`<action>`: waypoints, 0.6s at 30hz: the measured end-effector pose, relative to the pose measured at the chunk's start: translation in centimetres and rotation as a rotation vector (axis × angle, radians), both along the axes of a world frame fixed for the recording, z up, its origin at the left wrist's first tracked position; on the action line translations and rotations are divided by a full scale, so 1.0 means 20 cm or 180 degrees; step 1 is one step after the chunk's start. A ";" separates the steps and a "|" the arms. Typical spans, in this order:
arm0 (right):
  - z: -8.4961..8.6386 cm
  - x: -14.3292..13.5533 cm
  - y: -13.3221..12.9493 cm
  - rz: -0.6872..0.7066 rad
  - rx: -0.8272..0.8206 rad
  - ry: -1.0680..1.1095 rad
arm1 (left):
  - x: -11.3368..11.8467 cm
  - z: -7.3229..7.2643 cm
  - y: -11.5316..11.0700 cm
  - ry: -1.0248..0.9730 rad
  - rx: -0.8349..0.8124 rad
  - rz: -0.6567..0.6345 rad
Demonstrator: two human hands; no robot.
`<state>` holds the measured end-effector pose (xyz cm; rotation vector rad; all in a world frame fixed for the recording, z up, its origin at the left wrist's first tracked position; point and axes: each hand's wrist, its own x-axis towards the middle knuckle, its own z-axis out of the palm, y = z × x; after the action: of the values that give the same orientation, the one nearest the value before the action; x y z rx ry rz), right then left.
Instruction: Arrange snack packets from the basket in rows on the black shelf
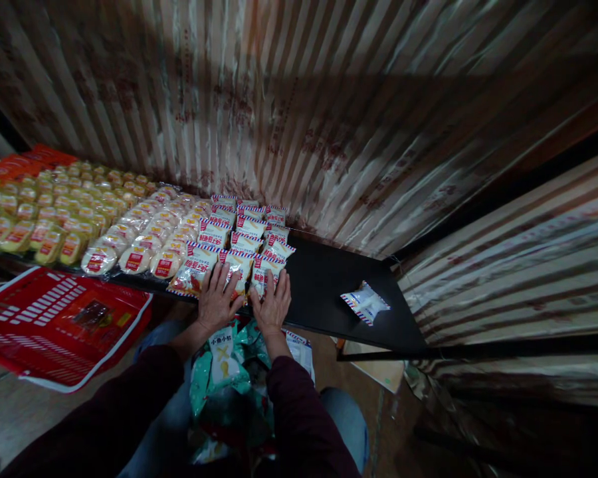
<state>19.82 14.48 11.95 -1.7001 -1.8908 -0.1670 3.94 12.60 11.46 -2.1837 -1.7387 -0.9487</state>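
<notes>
Rows of small white snack packets (pixel 212 234) with red print and striped edges stand on the black shelf (pixel 313 285). Both hands rest at the front of these rows. My left hand (pixel 216 300) lies with spread fingers against the front packets at the left and middle. Beside it, my right hand (pixel 272 304) has its fingers apart on the front packet of the right row. Neither hand is closed around a packet. A single packet (pixel 365 303) lies flat, apart from the rows, near the shelf's right end.
Round white packaged cakes (pixel 136 257) and yellow ones (pixel 50 243) fill the shelf's left part. Below sits a red basket (pixel 64 325). Green snack bags (pixel 224 365) lie between my legs. Plastic-wrapped striped sheeting (pixel 289 119) stands behind, and a black frame bar (pixel 503 192) slants at the right.
</notes>
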 end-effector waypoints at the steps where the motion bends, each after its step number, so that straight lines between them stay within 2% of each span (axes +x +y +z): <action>1: 0.00 0.00 0.00 0.0028 -0.0028 -0.0024 | 0.00 0.00 0.00 0.0003 0.0007 0.0002; 4: -0.01 0.00 0.01 0.0065 -0.0050 -0.0062 | 0.00 0.01 0.01 0.0036 -0.0035 -0.0002; 8: -0.01 0.00 0.00 0.0055 0.0207 -0.0134 | 0.02 0.01 0.03 0.0069 -0.0017 0.0019; 12: 0.04 -0.03 -0.01 0.0181 0.0412 -0.0298 | 0.03 0.01 0.04 0.0062 0.0026 0.0068; 18: 0.11 -0.09 0.03 0.0366 0.0208 -0.0373 | 0.03 0.00 0.04 0.0059 0.0078 0.0062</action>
<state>17.93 15.04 14.12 -1.5641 -2.0398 -0.2856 4.63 13.45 11.38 -2.1497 -1.7279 -0.9371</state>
